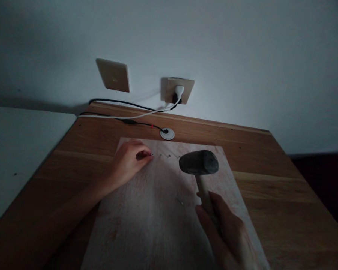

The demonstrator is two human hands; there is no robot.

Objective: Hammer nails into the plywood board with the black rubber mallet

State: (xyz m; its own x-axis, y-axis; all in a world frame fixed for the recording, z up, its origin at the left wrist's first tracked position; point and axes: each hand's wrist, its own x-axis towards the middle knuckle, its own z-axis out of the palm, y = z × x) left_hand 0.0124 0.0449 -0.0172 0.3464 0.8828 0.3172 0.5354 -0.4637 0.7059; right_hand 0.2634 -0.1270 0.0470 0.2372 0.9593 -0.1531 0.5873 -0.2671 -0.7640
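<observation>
My right hand (228, 232) is closed around the wooden handle of a mallet (199, 163) with a dark rounded head, held over a pale wooden board (146, 221). My left hand (129, 162) rests on the board's far left part, its fingers pinched on a small nail (152, 154) standing on the board. A short row of small nails (169, 156) runs to the right of that pinch, just left of the mallet head. Another small nail (180, 202) lies loose on the board near the handle.
The board lies on a brown wooden desk (270, 187) against a white wall. Two wall plates, one (114, 75) blank and one socket (179, 90) with a white plug, sit above. Black and white cables (124, 112) run along the desk's back edge to a round grommet (167, 133).
</observation>
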